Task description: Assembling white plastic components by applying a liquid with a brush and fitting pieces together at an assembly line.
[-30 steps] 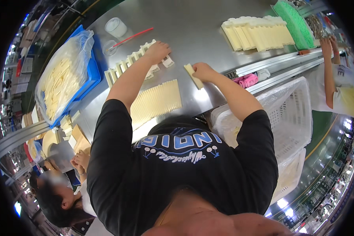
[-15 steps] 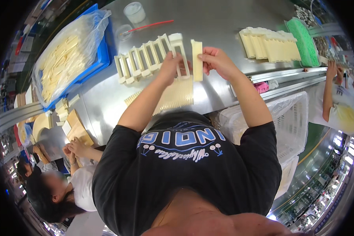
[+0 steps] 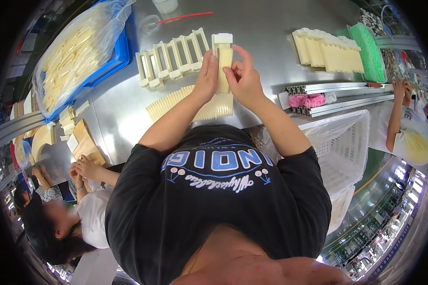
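Observation:
Between my hands, a cream plastic frame (image 3: 222, 39) stands out toward the far side, with a flat cream panel (image 3: 225, 64) lying over its opening. My left hand (image 3: 207, 78) closes on the frame's left edge with its fingers held straight together. On the other side, my right hand (image 3: 245, 78) has its thumb on the panel and its index finger bent near the top corner. Its other fingers are curled and partly hidden. A row of similar open frames (image 3: 171, 59) lies left of my hands. Below my wrists, a fanned row of thin cream panels (image 3: 169, 102) rests on the table.
A blue tray (image 3: 121, 54) with bagged cream strips stands at left. Cream panelled pieces (image 3: 325, 50) lie at right beside a green mat (image 3: 368, 52). A red stick (image 3: 185, 17) and clear cups are at the back. A white crate (image 3: 340, 142) is near right; co-workers sit both sides.
The panel in my right hand has moved left onto the frame in my left hand. That frame has come away from the row, and both hands are closer together.

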Demonstrator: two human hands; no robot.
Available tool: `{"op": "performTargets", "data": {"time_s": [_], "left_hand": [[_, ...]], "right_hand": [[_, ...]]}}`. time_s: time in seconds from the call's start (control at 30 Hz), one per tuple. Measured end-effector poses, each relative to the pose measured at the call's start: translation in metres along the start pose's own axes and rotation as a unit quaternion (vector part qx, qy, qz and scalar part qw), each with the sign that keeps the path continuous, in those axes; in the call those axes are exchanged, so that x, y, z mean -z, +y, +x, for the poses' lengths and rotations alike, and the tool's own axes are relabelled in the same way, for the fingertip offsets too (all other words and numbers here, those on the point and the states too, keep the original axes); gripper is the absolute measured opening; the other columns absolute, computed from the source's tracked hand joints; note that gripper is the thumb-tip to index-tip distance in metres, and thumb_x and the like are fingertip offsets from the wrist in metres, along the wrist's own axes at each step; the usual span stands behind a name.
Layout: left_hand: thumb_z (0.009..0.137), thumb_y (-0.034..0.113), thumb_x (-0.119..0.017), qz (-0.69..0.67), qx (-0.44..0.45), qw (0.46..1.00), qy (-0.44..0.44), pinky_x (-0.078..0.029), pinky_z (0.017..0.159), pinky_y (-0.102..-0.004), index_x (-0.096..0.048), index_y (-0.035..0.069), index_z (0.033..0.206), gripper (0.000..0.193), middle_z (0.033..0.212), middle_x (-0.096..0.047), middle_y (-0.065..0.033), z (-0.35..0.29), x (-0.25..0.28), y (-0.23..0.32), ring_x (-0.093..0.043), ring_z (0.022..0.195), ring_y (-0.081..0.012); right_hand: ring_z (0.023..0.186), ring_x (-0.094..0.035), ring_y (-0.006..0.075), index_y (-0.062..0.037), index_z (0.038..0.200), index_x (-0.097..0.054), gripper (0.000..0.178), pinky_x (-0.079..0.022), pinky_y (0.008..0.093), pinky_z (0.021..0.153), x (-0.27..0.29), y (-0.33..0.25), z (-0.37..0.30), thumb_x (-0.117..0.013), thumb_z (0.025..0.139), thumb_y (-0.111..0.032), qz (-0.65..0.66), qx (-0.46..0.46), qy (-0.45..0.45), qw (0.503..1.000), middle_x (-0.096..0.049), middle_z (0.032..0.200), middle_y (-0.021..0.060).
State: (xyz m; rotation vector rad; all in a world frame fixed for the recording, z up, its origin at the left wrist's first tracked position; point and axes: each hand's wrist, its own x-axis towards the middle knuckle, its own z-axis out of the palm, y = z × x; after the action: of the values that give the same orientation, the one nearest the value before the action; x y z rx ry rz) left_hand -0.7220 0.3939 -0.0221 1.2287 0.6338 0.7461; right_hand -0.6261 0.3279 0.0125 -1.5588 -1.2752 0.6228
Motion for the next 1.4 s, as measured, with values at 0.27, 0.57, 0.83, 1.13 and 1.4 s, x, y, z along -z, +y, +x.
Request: {"op": "performTargets", "data": {"time_s": [0.27, 0.57, 0.83, 1.13, 1.4], "left_hand": [[0.092, 0.036, -0.020, 0.041, -0.081, 0.996, -0.016, -0.037, 0.080, -0.0240, -0.032, 0.007, 0.117, 0.040, 0.099, -0.046, -0.0050, 0.003, -0.003, 0.000, -0.045, 0.090, -0.0114], [0.087, 0.014, -0.041, -0.096, 0.064, 0.992, 0.048, -0.041, 0.075, -0.0275, -0.029, 0.004, 0.111, 0.029, 0.099, -0.044, -0.0113, 0.013, -0.015, -0.001, -0.046, 0.092, -0.0158], [0.075, 0.016, -0.056, 0.213, 0.018, 0.962, -0.167, -0.039, 0.082, -0.0338, -0.030, 0.001, 0.118, 0.053, 0.103, -0.045, -0.0174, 0.030, -0.037, -0.016, -0.048, 0.094, -0.0252], [0.073, 0.004, -0.051, 0.556, -0.113, 0.814, -0.123, -0.037, 0.085, -0.0406, -0.050, 0.009, 0.110, 0.037, 0.110, -0.048, -0.0153, 0.085, 0.072, -0.024, -0.044, 0.103, -0.0330], [0.068, 0.001, -0.051, 0.709, -0.274, 0.631, -0.156, -0.030, 0.091, -0.0415, -0.056, 0.014, 0.104, 0.039, 0.118, -0.043, -0.0128, 0.109, 0.082, -0.044, -0.037, 0.114, -0.0254]], "right_hand": [[0.049, -0.049, 0.0124, -0.0008, 0.121, -0.031, 0.049, -0.039, 0.0225, 0.047, 0.003, 0.002, 0.000, -0.053, 0.077, -0.001, -0.061, 0.084, 0.021, 0.994, -0.050, 0.059, 0.0063], [0.077, -0.052, 0.0270, -0.0055, 0.109, -0.048, 0.036, -0.043, 0.0360, 0.063, 0.018, 0.002, 0.009, -0.053, 0.074, -0.013, -0.198, 0.083, 0.003, 0.977, -0.050, 0.085, 0.0141], [0.087, -0.052, 0.0318, -0.0034, 0.096, -0.051, 0.034, -0.043, 0.0398, 0.073, 0.060, 0.074, 0.052, -0.053, 0.072, -0.028, -0.277, -0.105, -0.022, 0.955, -0.052, 0.091, 0.0194], [0.087, -0.054, 0.0314, -0.0017, 0.089, -0.052, 0.021, -0.045, 0.0398, 0.073, 0.133, 0.185, 0.076, -0.047, 0.074, -0.015, -0.595, -0.181, 0.046, 0.781, -0.055, 0.092, 0.0179], [0.079, -0.057, 0.0354, 0.0033, 0.078, -0.060, 0.030, -0.046, 0.0401, 0.069, 0.040, 0.120, 0.051, -0.050, 0.068, -0.024, -0.405, -0.234, -0.207, 0.859, -0.058, 0.080, 0.0247]]}}
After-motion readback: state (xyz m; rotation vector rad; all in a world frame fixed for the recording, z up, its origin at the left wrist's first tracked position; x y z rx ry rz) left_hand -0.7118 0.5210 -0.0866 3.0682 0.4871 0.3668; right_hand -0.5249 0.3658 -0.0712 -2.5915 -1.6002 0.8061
